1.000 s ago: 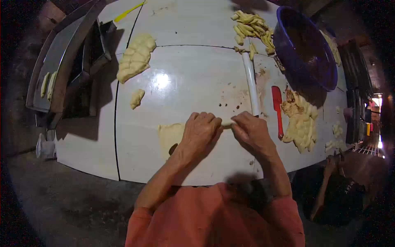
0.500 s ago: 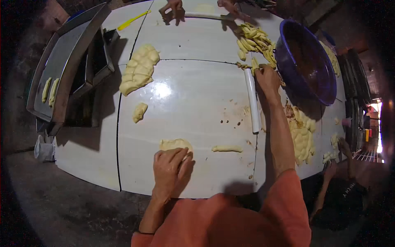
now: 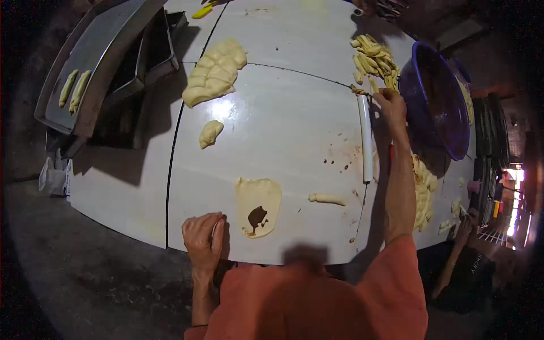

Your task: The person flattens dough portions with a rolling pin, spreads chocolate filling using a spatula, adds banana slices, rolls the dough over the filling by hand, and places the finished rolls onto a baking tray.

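My left hand (image 3: 203, 239) rests at the near edge of the table, its fingers closed together with nothing showing in them. Just to its right lies a flat, oblong sheet of dough (image 3: 259, 191), with a dark brown patch of filling (image 3: 257, 216) on its lower part. Far off to the right, my right hand (image 3: 392, 107) pinches a yellow banana strip (image 3: 374, 85) at the front of a pile of banana strips (image 3: 376, 56). A white rolling pin (image 3: 365, 139) lies just left of my right forearm. A rolled dough stick (image 3: 327, 199) sits right of the sheet.
Dough pieces (image 3: 215, 73) cluster at the far left, with one lump (image 3: 211, 134) nearer. Metal trays (image 3: 105, 48) stand at left; one holds two rolls. At right are a purple basin (image 3: 416, 85), more dough pieces (image 3: 424, 195) and another person's hand (image 3: 466, 226).
My left hand has moved left and nearer, off the dough sheet, uncovering the brown filling. My right hand stays at the banana pile. The view has shifted, and the hands at the far side are gone from it.
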Motion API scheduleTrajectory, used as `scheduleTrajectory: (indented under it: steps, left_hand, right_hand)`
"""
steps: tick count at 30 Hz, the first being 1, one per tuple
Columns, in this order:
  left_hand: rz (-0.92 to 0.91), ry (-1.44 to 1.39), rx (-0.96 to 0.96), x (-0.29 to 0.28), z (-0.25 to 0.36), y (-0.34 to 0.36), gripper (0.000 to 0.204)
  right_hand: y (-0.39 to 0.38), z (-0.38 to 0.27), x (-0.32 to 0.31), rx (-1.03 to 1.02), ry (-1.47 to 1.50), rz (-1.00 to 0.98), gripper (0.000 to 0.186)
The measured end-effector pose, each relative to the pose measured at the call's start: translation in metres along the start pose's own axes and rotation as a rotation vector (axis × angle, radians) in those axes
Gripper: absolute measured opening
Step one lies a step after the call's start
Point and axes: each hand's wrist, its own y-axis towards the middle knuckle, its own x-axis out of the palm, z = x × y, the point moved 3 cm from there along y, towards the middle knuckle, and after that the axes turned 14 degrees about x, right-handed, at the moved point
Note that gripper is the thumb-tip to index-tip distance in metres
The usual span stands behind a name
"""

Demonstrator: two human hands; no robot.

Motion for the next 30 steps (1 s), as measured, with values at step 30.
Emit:
scheduleTrajectory:
  steps: [30]
  left_hand:
    - [-0.284, -0.191, 0.314, 0.046, 0.025, 0.02, 0.016]
  right_hand:
    - [-0.363, -0.079, 0.065, -0.261, -0.052, -0.66, 0.023]
